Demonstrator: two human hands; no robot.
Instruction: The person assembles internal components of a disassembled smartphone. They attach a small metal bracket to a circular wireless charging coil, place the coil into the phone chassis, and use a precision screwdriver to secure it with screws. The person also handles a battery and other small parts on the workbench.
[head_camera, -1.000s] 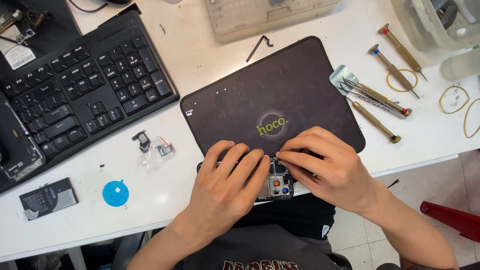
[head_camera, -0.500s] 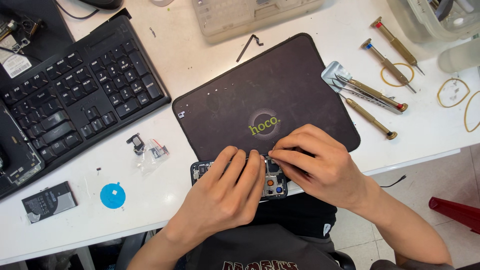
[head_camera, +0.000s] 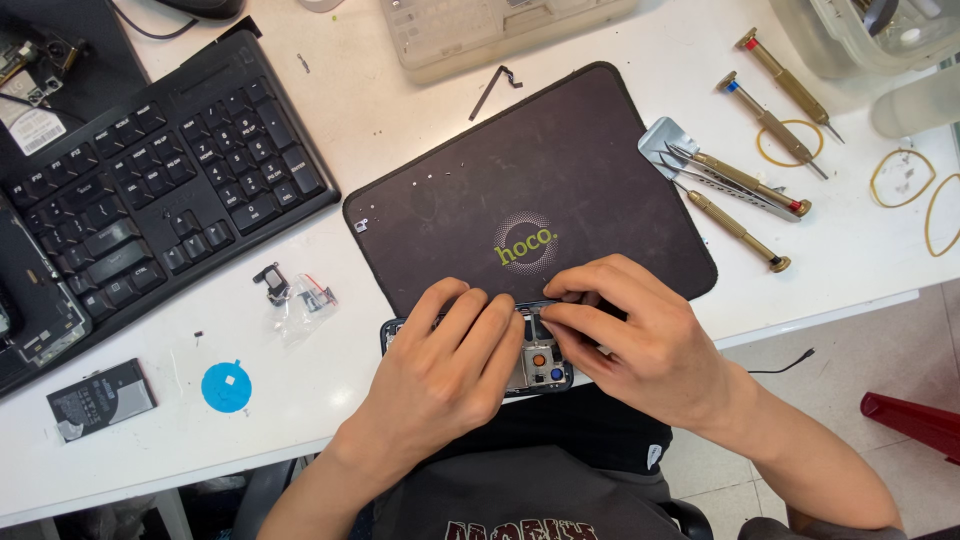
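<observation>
Two bare hands close over an opened, dark-framed smartphone (head_camera: 535, 365) with its back cover off, lying at the near edge of a white worktable (head_camera: 400, 150) and half on a dark rectangular work mat (head_camera: 560, 170). The left hand (head_camera: 445, 365) lies flat across the phone's left portion, fingers spread narrowly and pressing it down so it cannot slide. The right hand (head_camera: 640, 335) curls from the other side, thumb and forefinger pinched close together over the exposed metal inner plate near the top of the phone; whether a small part sits between the fingertips cannot be told.

Judging by the grip, the step in hand is fine fingertip work on the phone's internals, with one hand bracing and the other picking or seating a small component. A next move would call for a steady brace from the left hand and a light, precise pinch from the right, since the parts under the fingers look tiny and easy to drop.

Beyond the right hand, well apart, lie several brass-handled precision screwdrivers (head_camera: 735, 222) and a pair of metal tweezers (head_camera: 700, 165). Beyond the left hand sits a black computer keyboard (head_camera: 160, 200); just beside that hand, to its left, are a small clear plastic bag of parts (head_camera: 305, 300), a round blue sticker (head_camera: 227, 386) and a flat black phone battery (head_camera: 100, 398).
</observation>
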